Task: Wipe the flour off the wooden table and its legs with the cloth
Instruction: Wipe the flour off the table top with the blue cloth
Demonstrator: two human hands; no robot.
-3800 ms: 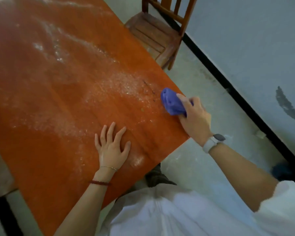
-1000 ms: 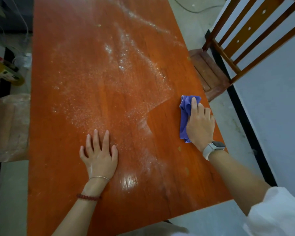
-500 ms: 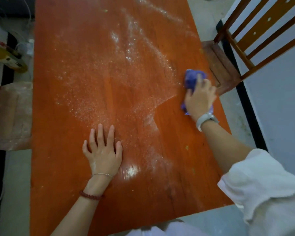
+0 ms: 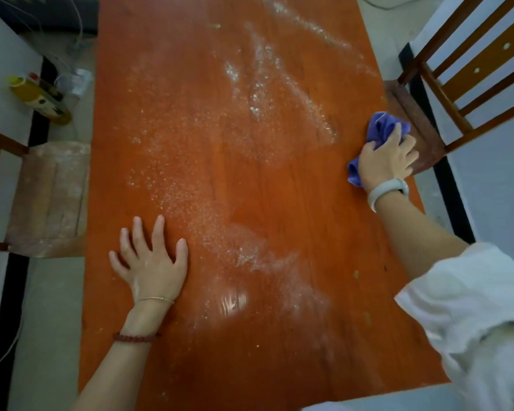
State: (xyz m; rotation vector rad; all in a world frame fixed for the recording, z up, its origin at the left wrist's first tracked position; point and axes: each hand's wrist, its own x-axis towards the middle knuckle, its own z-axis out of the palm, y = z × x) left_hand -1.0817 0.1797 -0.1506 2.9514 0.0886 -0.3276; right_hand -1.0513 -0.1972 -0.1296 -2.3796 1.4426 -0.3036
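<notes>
An orange-brown wooden surface (image 4: 294, 232) dusted with white flour (image 4: 190, 179); a left hand (image 4: 152, 262) lies flat, a purple cloth (image 4: 380, 129) sits at its right edge.

Right hand (image 4: 387, 161) presses cloth (image 4: 382, 127) at table (image 4: 279, 336) edge (flour (image 4: 264, 93) remains)

One wooden table (image 4: 279, 203), one purple cloth (image 4: 380, 129), two hands on the tabletop, two wooden chairs, one each side, and one yellow bottle (image 4: 39, 99) on the floor, maybe more stuff behind it, too blurry.
</notes>
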